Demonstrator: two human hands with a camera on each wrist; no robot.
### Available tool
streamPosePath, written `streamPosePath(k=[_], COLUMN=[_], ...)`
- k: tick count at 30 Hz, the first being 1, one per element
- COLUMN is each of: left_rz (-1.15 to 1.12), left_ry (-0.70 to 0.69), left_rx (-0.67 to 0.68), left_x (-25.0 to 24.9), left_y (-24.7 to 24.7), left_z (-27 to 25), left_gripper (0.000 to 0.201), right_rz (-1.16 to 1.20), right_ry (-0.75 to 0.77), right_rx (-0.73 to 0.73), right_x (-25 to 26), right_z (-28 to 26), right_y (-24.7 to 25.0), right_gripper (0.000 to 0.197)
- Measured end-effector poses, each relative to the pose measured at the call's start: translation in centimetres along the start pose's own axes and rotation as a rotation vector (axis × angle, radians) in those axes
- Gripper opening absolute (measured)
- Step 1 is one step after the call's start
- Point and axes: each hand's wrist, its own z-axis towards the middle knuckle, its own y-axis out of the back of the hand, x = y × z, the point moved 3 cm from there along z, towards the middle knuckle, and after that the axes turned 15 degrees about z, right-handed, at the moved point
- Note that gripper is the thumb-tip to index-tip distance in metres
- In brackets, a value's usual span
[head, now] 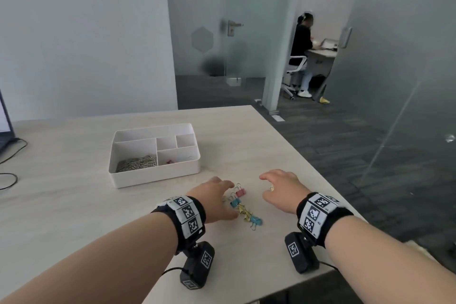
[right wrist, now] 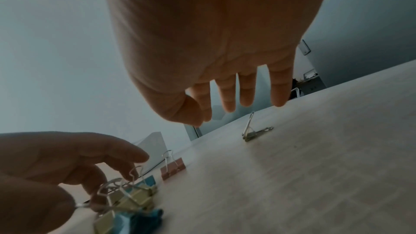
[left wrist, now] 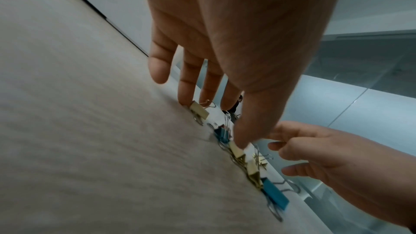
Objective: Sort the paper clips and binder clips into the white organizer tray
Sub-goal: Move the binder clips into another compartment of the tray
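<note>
The white organizer tray (head: 118,177) stands on the table, with a heap of paper clips (head: 137,163) in its large left compartment and a small red item (head: 169,161) in the one beside it. Between my hands lies a pile of binder clips: pink (head: 240,192), blue (head: 235,202), yellow (head: 244,213) and another blue (head: 257,220). My left hand (head: 223,196) reaches over the pile with fingers extended, its thumb on a yellow clip (left wrist: 236,149). My right hand (head: 267,187) hovers with straight fingers above a lone small clip (right wrist: 254,133) on the table.
The table's right edge (head: 308,163) runs close beside my right hand. A monitor corner (head: 5,116) and cables (head: 9,153) sit at the far left. Beyond the glass door, a person sits at a desk (head: 302,54).
</note>
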Motion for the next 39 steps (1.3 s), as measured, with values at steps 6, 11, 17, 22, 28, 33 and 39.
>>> streamPosePath(k=[6, 11, 17, 22, 28, 33, 39], left_rz=[0.057, 0.067, 0.068, 0.061, 0.067, 0.032, 0.043], left_ry=[-0.005, -0.065, -0.106, -0.087, -0.031, 0.02, -0.033], left_rx=[0.086, 0.126, 0.05, 0.025, -0.008, -0.004, 0.072], left_x=[-1.0, -2.9, -3.5, -2.7, -1.8, 0.3, 0.3], left_y=[0.0, -0.2, -0.3, -0.6, -0.8, -0.5, -0.1], left_z=[1.4, 2.0, 1.6, 1.2, 0.4, -0.6, -1.9], left_gripper=[0.127, 0.102, 0.044, 0.039, 0.044, 0.042, 0.042], right_rz=[-0.087, 0.061, 0.113, 0.059, 0.082, 0.202, 0.191], right_ry=[-0.087, 0.055, 0.146, 0.191, 0.194, 0.127, 0.007], right_rx=[0.151, 0.243, 0.271, 0.247, 0.21, 0.047, 0.068], right_x=[-1.2, 0.3, 2.2, 2.9, 3.1, 2.3, 2.2], right_z=[-0.3, -1.9, -2.7, -2.5, -2.3, -1.6, -0.7], right_y=[-0.7, -1.9, -3.0, -3.8, -4.1, -3.1, -2.4], right_gripper=[0.056, 0.071, 0.076, 0.054, 0.028, 0.017, 0.067])
